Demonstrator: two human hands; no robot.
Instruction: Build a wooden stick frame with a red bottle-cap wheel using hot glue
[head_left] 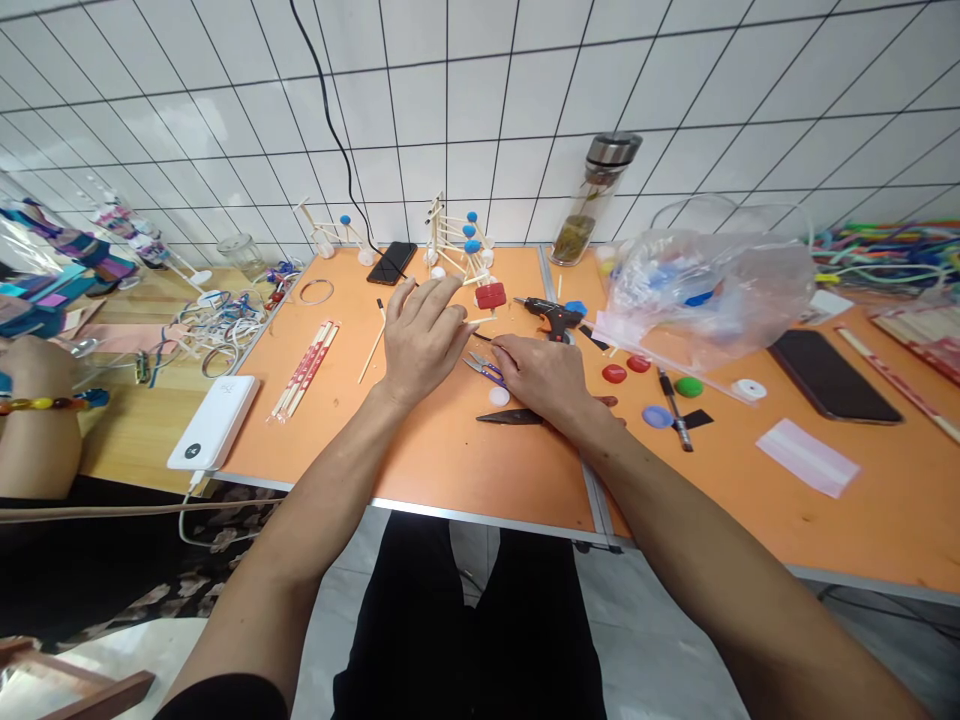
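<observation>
My left hand (424, 335) is closed around a short pale wooden stick (482, 321), whose end points right past the fingertips. Close by on the right, my right hand (541, 375) is closed with its knuckles up. A thin dark tip (482, 338) shows at its fingers; the rest is hidden. Small snips with purple handles (489, 372) lie by the right fingers. Dark-bladed scissors (510, 416) lie partly under the right hand. Beyond the hands are a red block (491, 295) and a black glue gun (553, 316).
Stick models with blue caps (471, 231) stand by the wall, near a black phone (392, 263) and a glass bottle (583, 215). Wrapped chopsticks (306, 370) and a power bank (214, 422) lie left. A plastic bag (705, 290) sits right. Another person's arm (41, 410) is far left.
</observation>
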